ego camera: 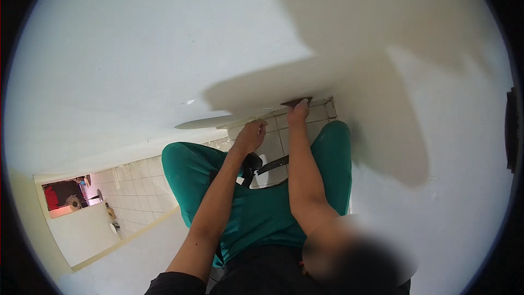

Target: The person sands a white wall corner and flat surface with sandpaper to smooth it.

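Observation:
Low at the white wall (pixel 135 49), my right hand (pixel 299 112) grips a dark, flat, wide-edged piece (pixel 295 102). Its edge lies against the wall's foot; whether it is a scraper or a folded abrasive sheet cannot be told. To its left, my left hand (pixel 250 137) hovers over the tiled floor (pixel 270 143) with loosely curled fingers. Nothing shows in that hand, though its palm is partly hidden. My green-trousered knees (pixel 335 143) are bent on either side of my arms.
Close on the right, a second wall (pixel 389 205) meets the first in a corner (pixel 332 100). Black items (pixel 251 162) lie between my legs, partly hidden. The tiled floor runs left to an opening (pixel 65 194), with small objects (pixel 110 212) along it. Shadows fall across the walls.

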`<action>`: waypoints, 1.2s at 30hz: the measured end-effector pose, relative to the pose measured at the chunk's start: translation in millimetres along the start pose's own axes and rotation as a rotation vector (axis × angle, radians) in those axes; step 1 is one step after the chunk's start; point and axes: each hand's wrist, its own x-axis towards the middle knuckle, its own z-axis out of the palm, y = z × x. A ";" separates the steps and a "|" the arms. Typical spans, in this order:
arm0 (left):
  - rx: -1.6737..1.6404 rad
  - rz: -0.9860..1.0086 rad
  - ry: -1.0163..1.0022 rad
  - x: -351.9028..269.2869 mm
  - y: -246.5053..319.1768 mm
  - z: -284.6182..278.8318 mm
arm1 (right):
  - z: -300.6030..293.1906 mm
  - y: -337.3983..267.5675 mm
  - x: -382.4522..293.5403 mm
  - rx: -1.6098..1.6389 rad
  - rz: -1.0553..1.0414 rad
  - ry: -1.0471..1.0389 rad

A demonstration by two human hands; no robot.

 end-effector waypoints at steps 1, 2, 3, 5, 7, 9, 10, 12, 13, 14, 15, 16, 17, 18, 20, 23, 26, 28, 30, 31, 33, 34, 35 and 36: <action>-0.027 0.032 -0.017 0.8 5.3 3.1 | 7.8 -4.2 -2.5 0.196 -0.041 0.100; -0.053 0.065 -0.034 2.7 9.9 4.5 | 15.2 4.2 -12.4 0.195 -0.051 0.094; -0.066 0.100 -0.051 10.2 23.3 11.0 | 9.6 9.6 -14.7 -0.289 -0.169 0.092; 0.045 -0.038 -0.126 9.6 24.4 10.0 | 18.2 9.1 -31.3 -0.784 -0.246 0.090; 0.107 -0.120 -0.129 -12.9 -13.8 -6.6 | 58.2 1.6 -84.0 -1.960 -0.026 -0.281; 0.152 -0.117 -0.166 -14.8 -24.7 -10.9 | 60.9 -28.3 -77.3 -2.007 -0.090 -0.301; 0.193 -0.143 -0.221 -13.4 -25.7 -10.6 | 59.1 -40.2 -69.8 -2.048 -0.155 -0.312; 0.226 -0.159 -0.279 -11.5 -20.2 -4.6 | 51.9 -41.6 -56.3 -1.293 -0.050 -0.108; 0.213 -0.173 -0.289 -11.4 -19.8 -5.4 | 54.7 -36.8 -55.5 -0.520 0.052 0.051; 0.201 -0.191 -0.298 -12.0 -20.3 -7.4 | 58.5 -24.9 -57.1 -0.522 0.053 0.045; 0.202 -0.205 -0.290 -15.7 -23.3 -11.0 | 68.0 -5.1 -68.5 -0.374 0.082 0.177; 0.157 -0.196 -0.283 -20.0 -22.4 -12.2 | 65.8 8.4 -70.2 -0.227 0.105 0.314; 0.112 -0.191 -0.274 -25.1 -22.7 -14.4 | 62.6 17.3 -69.6 -0.234 0.116 0.313; 0.111 -0.177 -0.280 -24.2 -15.5 -14.4 | 49.2 22.7 -51.8 -0.138 0.158 0.267; 0.124 -0.166 -0.278 -23.7 -7.8 -15.5 | 25.8 27.9 -20.7 -0.041 0.194 0.226; 0.126 -0.172 -0.269 -9.6 1.6 -9.4 | -4.5 -20.2 33.1 -0.821 -0.217 0.007; 0.162 -0.177 -0.301 -8.8 -13.2 -8.0 | 14.6 -34.4 10.1 -1.344 -0.439 -0.175; 0.156 -0.235 -0.248 -32.3 -48.0 -15.7 | 98.5 4.8 -109.8 -0.164 0.066 0.397; 0.145 -0.151 -0.256 -20.0 -27.6 -3.1 | 84.5 -16.3 -107.6 -0.452 -0.051 0.329; 0.173 -0.174 -0.261 -11.1 -16.3 0.4 | 77.0 -22.2 -99.8 -0.745 -0.140 0.254; 0.206 -0.202 -0.259 -0.3 -8.7 -0.7 | 61.9 -20.1 -85.9 -1.341 -0.290 0.082; 0.229 -0.186 -0.230 0.9 -11.9 -1.5 | 50.8 -13.6 -82.6 -1.643 -0.350 -0.022; 0.252 -0.175 -0.199 -2.0 -16.7 -2.5 | 40.1 -4.4 -79.6 -1.943 -0.407 -0.143; 0.254 -0.185 -0.196 -4.6 -20.0 -3.6 | 30.5 5.5 -72.2 -2.235 -0.469 -0.278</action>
